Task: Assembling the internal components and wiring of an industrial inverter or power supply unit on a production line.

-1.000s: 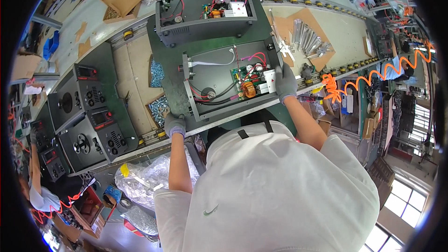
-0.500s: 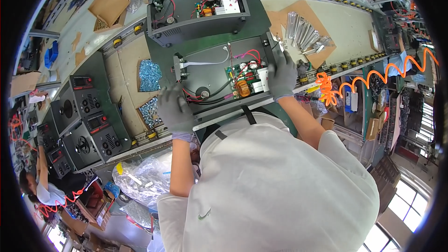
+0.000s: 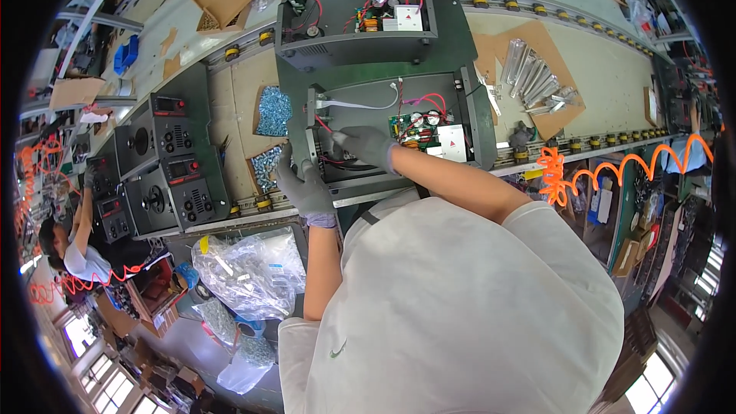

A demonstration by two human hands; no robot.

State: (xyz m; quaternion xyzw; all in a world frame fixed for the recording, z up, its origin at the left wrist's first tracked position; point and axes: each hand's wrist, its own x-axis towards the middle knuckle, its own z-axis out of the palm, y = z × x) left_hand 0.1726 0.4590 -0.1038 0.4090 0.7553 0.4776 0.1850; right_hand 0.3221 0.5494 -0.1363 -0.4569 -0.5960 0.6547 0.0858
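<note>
An open dark-grey metal case lies in front of me, with a circuit board, a white block and a grey ribbon cable inside. My right hand, in a grey glove, reaches across into the left part of this case. Its fingertips are together on a red wire beside the left panel, and the hand hides the parts under it. My left hand, also gloved, is at the near left corner of the case, fingers apart and nothing seen in them.
A similar case stands behind. To the left are blue screws in cardboard trays and finished-looking units with dark front panels. Shiny metal strips lie on cardboard at right. An orange coiled hose hangs at right; another person works far left.
My right hand has left the right edge of the case and moved left, into it, onto the red wire. My left hand stays by the left corner. The whole view has shifted.
</note>
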